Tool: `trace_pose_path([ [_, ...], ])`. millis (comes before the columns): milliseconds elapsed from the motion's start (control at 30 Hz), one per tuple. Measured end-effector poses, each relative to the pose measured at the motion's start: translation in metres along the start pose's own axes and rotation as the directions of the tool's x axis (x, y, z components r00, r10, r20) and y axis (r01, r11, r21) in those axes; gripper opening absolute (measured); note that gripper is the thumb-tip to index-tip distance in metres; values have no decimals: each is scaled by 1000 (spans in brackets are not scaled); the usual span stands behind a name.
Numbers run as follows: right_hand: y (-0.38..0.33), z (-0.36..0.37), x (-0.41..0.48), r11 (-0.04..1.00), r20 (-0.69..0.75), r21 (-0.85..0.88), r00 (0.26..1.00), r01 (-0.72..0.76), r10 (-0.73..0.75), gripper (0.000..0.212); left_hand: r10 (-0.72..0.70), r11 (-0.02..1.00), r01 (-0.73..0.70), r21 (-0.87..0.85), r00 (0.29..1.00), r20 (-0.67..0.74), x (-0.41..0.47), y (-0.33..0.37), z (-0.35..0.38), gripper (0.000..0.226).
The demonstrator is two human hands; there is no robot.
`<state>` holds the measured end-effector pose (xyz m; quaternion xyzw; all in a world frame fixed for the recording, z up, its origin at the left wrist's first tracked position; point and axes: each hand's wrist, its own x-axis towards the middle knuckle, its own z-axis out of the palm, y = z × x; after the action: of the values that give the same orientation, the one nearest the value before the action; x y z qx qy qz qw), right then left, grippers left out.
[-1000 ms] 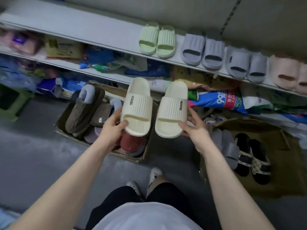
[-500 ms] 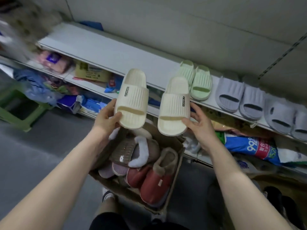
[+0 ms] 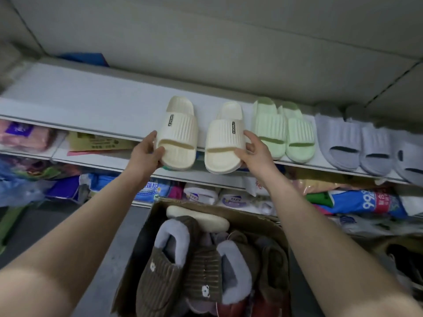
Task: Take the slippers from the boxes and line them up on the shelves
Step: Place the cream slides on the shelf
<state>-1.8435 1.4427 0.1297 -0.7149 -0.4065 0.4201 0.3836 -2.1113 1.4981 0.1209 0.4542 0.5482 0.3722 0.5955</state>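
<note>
Cream ribbed foam slippers point(image 3: 177, 133), one gripped per hand: left hand point(image 3: 146, 154), right hand point(image 3: 254, 152). Long axes point toward white shelf point(image 3: 91, 104) back edge; near ends overhang front edge.

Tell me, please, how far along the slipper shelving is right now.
Done: a green pair and several lilac slippers stand lined up on the top shelf. In hand: the left hand grips the left cream slipper and the right hand the right cream slipper, at the shelf's front edge beside the green pair, not yet released. Left: the cardboard box holds brown fleece slippers.
</note>
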Motion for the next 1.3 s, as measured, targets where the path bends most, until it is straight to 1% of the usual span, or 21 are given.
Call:
trace_pose_path([
  [100, -2, 10, 15, 1000, -44, -23, 999, -16, 15, 61, -26, 998, 24, 64, 999, 31, 21, -4, 2, 46],
  [133, -4, 12, 19, 997, -63, -75, 998, -17, 13, 59, -36, 994, 32, 101, 999, 37, 28, -7, 2, 48],
  [200, -9, 15, 25, 972, -91, -233, 996, -19, -3, 54, 39, 958, -54, 282, 998, 57, 39, -7, 2, 46],
  [267, -14, 18, 27, 932, -85, -362, 996, -2, -31, 46, 156, 839, -172, 516, 985, 74, 41, 0, 5, 43],
  [300, -16, 20, 26, 912, -74, -409, 995, 31, -67, 44, 199, 782, -221, 583, 975, 103, 40, 2, 8, 51],
  [333, -17, 23, 23, 887, -59, -455, 991, 80, -120, 46, 219, 736, -262, 624, 965, 146, 38, 3, 10, 63],
  [367, -16, 25, 22, 855, -35, -502, 984, 134, -174, 53, 245, 691, -318, 650, 948, 203, 36, 3, 11, 76],
  [400, -15, 28, 19, 820, 2, -548, 980, 167, -198, 65, 262, 642, -370, 672, 929, 261, 36, 0, 11, 88],
  [467, -13, 34, 12, 768, 70, -610, 979, 195, -193, 92, 283, 538, -440, 719, 898, 338, 36, -8, 11, 107],
  [533, -11, 38, 11, 729, 100, -648, 974, 218, -203, 110, 307, 479, -474, 739, 879, 364, 40, -12, 14, 116],
  [600, -11, 39, 17, 698, 96, -678, 970, 229, -225, 115, 334, 461, -491, 739, 868, 368, 47, -11, 19, 118],
  [833, -16, 30, 49, 676, 66, -710, 975, 196, -213, 115, 340, 411, -511, 755, 854, 393, 86, -6, 30, 121],
  [1067, -18, 26, 59, 651, 67, -735, 975, 190, -210, 114, 307, 392, -486, 781, 869, 387, 94, 1, 36, 119],
  [1200, -21, 22, 56, 629, 83, -753, 977, 192, -198, 110, 311, 336, -478, 811, 869, 384, 87, 6, 36, 110],
  [1300, -23, 15, 46, 591, 111, -777, 972, 214, -207, 95, 373, 267, -505, 821, 839, 395, 76, 8, 34, 87],
])
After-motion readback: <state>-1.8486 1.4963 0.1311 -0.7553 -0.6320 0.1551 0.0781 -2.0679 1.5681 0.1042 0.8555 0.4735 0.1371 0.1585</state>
